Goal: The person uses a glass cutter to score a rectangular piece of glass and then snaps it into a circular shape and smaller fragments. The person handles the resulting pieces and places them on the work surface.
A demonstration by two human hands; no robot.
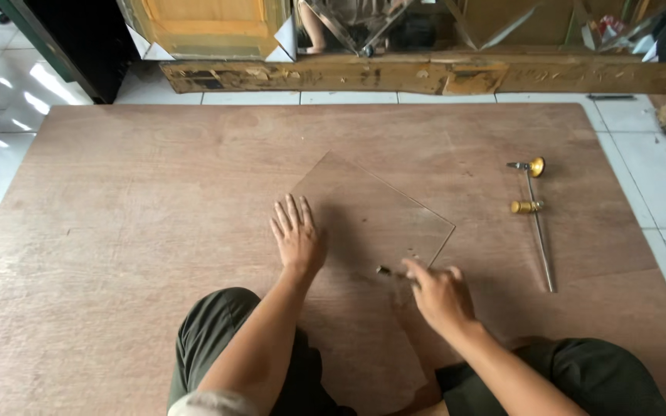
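— Where is the left hand (296, 235)?
— Flat, palm down, fingers spread a little; it presses on the near left edge of the clear glass pane (375, 212); it grips nothing.
— And the pane?
— It lies flat on the brown plywood board (132, 231), turned like a diamond, between the two hands.
— The right hand (441, 294)?
— Curled shut round a small cutting tool (391, 271); the dark tip pokes out to the left, at the pane's near edge; whether it touches the glass I cannot tell.
— Anything else near?
— A long metal rod cutter with brass knobs (537, 219), to the right, well apart from both hands; untouched.
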